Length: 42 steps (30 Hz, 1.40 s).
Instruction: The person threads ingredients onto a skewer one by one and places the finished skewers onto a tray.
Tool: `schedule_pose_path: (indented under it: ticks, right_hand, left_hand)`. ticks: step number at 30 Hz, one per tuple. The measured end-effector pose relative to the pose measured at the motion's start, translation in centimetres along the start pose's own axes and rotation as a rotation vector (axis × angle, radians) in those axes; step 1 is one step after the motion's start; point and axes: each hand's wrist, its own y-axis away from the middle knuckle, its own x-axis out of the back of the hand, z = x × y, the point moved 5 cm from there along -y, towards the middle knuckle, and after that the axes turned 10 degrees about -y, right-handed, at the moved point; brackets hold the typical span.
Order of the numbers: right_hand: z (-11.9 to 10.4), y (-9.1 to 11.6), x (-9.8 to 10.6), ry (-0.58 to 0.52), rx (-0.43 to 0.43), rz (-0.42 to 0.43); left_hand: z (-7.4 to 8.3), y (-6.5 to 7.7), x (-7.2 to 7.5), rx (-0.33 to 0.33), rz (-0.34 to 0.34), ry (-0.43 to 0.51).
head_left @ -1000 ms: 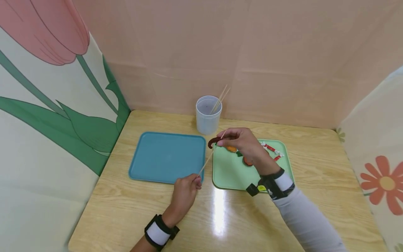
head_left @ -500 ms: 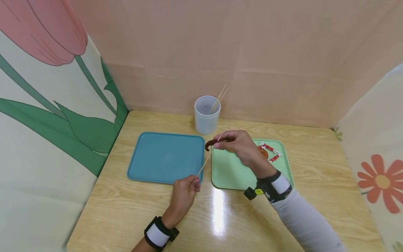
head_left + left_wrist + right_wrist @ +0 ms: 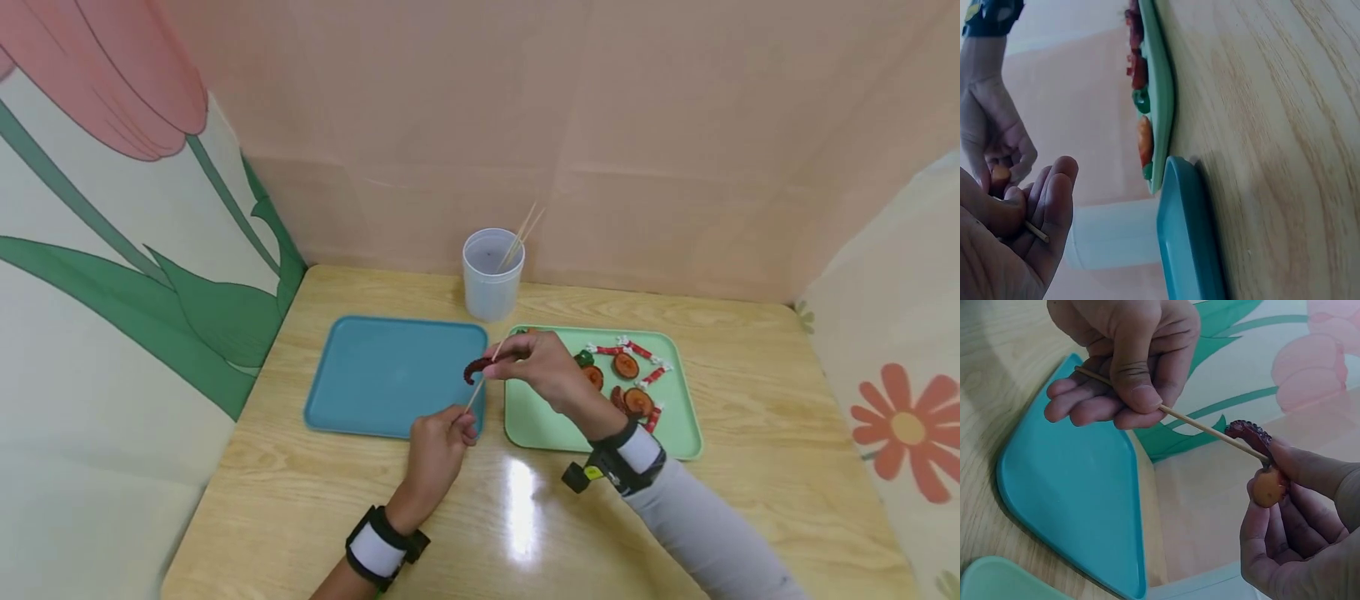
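In the head view my left hand [image 3: 438, 450] pinches the lower part of a thin wooden skewer [image 3: 474, 395], near the front right corner of the blue tray. My right hand [image 3: 547, 371] holds a dark red octopus tentacle [image 3: 476, 367] between thumb and fingers, its curled tip pointing left. The skewer's upper end sticks out above those fingers. From the right wrist view, the skewer [image 3: 1210, 430] runs from the left thumb into the tentacle [image 3: 1251, 435], close to its round orange end [image 3: 1267, 487]. The left wrist view shows the skewer's blunt end [image 3: 1037, 231] lying across the left fingers.
A blue tray [image 3: 390, 375] lies on the left, a green tray [image 3: 540, 417] on the right. On the green one are round brown slices [image 3: 626, 365], red pieces with white twisted ends [image 3: 656, 376] and green bits. Behind stands a whitish cup [image 3: 492, 287] with several skewers [image 3: 522, 237].
My right hand has come left and toward me with the tentacle, closer to my left hand, so less skewer shows between them. The left hand has barely moved. More of the green tray shows.
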Motion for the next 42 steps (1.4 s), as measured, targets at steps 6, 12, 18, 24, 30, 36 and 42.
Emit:
schedule_pose_path:
  ticks: [6,12,18,24,30,36,42]
  right_hand:
    - [0.2,0.1,-0.2,0.028,0.021,-0.037]
    - [1.4,1.1,3.9,0.272,0.051,0.023]
    - [3.7,3.4,10.7,0.706,0.069,0.200]
    - [6.1,6.1,14.3,0.903,0.029,0.247]
    - [8.7,7.2,15.0,0.958,0.040,0.275]
    - [10.7,7.3,14.4,1.007,0.054,0.325]
    - [11.4,7.3,14.4,1.045,0.079,0.383]
  left_hand:
    - [-0.5,0.3,0.3,0.000,0.022,0.008]
    - [-1.2,0.8,0.7,0.016,0.042,0.035]
    - [-2.0,1.4,1.1,0.052,0.052,0.033]
    - [-2.5,2.0,1.4,0.105,0.052,0.042]
    - [-2.7,2.2,1.3,0.131,0.038,0.043]
    - [-2.6,2.2,1.0,0.143,0.021,0.077]
    - [-2.6,2.2,0.5,0.162,-0.008,0.085]
